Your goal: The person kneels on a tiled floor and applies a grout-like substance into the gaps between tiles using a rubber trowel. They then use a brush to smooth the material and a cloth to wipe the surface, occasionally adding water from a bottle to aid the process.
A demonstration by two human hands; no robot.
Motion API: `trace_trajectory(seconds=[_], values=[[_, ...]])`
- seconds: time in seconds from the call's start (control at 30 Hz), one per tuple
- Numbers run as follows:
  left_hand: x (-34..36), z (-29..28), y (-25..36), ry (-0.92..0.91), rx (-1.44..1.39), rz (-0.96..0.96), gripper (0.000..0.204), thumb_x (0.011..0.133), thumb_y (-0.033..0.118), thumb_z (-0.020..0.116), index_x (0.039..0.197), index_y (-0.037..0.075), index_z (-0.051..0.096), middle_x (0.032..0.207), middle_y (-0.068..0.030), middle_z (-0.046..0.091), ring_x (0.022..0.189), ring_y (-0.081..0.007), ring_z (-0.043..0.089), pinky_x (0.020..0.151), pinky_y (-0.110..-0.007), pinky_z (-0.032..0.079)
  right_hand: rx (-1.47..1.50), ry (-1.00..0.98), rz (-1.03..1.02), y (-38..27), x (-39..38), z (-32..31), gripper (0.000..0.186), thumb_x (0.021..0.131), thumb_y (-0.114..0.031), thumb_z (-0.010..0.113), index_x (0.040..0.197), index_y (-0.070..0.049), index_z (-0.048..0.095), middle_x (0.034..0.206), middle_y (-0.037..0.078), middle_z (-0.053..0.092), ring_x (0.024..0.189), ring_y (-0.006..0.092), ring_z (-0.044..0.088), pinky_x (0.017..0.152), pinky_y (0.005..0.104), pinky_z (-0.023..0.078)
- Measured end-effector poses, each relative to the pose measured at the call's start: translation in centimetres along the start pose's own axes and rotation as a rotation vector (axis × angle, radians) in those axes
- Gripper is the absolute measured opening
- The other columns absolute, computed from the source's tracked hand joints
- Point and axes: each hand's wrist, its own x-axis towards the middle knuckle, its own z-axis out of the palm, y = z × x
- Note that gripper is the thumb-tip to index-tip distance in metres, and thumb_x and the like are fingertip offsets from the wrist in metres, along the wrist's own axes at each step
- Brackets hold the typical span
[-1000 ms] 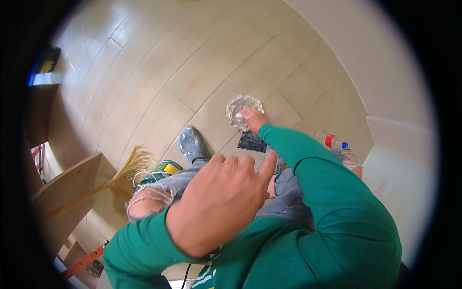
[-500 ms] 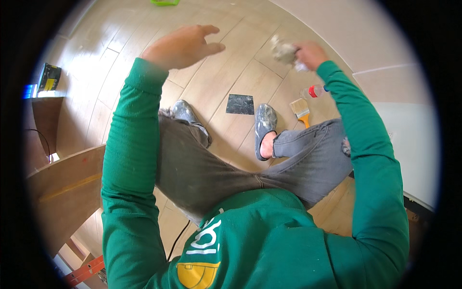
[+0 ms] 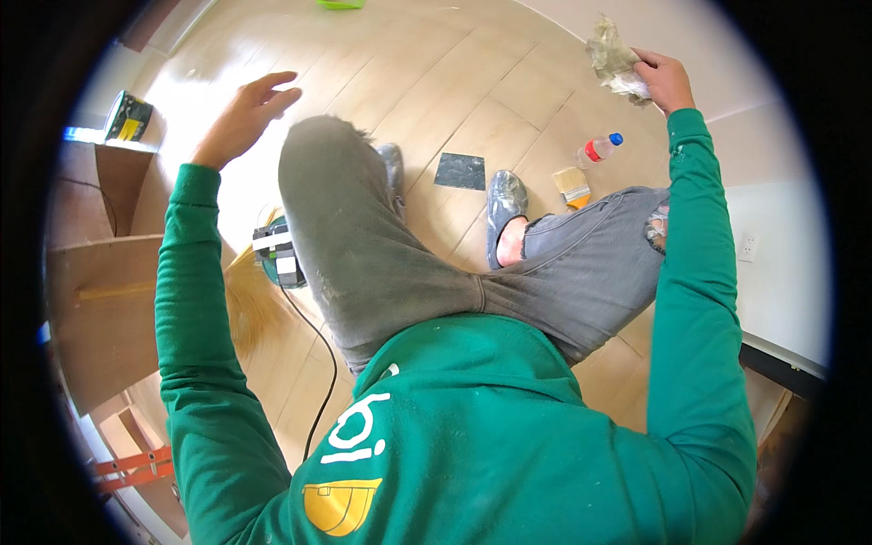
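In my right hand [image 3: 666, 82], raised at the upper right near the wall, is a crumpled, dirty whitish rag [image 3: 616, 62], pinched between thumb and fingers. My left hand [image 3: 247, 118] hangs over the floor at the left, fingers apart, with nothing in it. Below and between the hands lie a dark rectangular sheet [image 3: 460, 171], a paintbrush with a yellow-orange handle [image 3: 572, 187] and a plastic bottle with a blue cap and red label [image 3: 599, 148]. The sheet is beside my right shoe [image 3: 506, 207]; the brush and bottle lie farther right.
Left of my knee sits a dark device with a black cable [image 3: 278, 254], next to a straw-coloured broom head [image 3: 250, 304]. A dark bucket [image 3: 128, 116] stands at the far left, above wooden panels [image 3: 104, 318]. A green container [image 3: 341, 4] shows at the top edge.
My right hand has moved right and up with the rag. My left hand has moved left and slightly down. My left knee has risen, and the corded device and broom have come into view.
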Motion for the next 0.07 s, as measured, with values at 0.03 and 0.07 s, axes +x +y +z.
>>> trace_trajectory(seconds=[0.03, 0.07], values=[[-1.3, -0.7, -1.1, 0.011, -0.017, -0.032, 0.067, 0.105, 0.055, 0.062, 0.156, 0.01, 0.058, 0.135, -0.0248, 0.072, 0.116, -0.0349, 0.072, 0.103, -0.047, 0.057, 0.037, -0.034, -0.01, 0.5, 0.3, -0.1, 0.04, 0.093, -0.027, 0.066, 0.126, -0.009, 0.08, 0.11, 0.016, 0.082, 0.101, 0.0253, 0.08, 0.092, 0.0376, 0.06], [-2.5, -1.5, -2.3, -0.013, -0.051, -0.054, 0.067, 0.105, 0.056, 0.061, 0.157, 0.013, 0.058, 0.137, -0.0248, 0.071, 0.121, -0.0363, 0.069, 0.108, -0.049, 0.054, 0.078, -0.073, -0.023, 0.8, 0.9, 0.4, 0.04, 0.093, -0.027, 0.066, 0.125, -0.008, 0.08, 0.109, 0.015, 0.083, 0.102, 0.0239, 0.08, 0.093, 0.0367, 0.06]])
